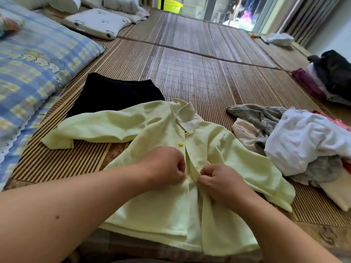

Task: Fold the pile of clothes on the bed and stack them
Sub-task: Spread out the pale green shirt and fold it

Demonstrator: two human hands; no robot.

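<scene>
A pale yellow-green buttoned shirt [155, 130] lies spread face up on the bamboo mat, sleeves out to both sides. My left hand [163, 166] pinches the left edge of its front opening at a yellow button. My right hand [218, 182] pinches the right edge opposite, and the two hands almost touch. A folded black garment [114, 93] lies flat just beyond the shirt. To the right sits a loose pile of clothes [300, 141], white, grey and peach pieces tangled together.
The bamboo mat [190, 73] covers the bed. A blue and yellow checked quilt [34, 59] lies along the left. A white pillow [96, 22] is at the back left. A second heap of dark and pink clothes [330, 76] sits at the far right.
</scene>
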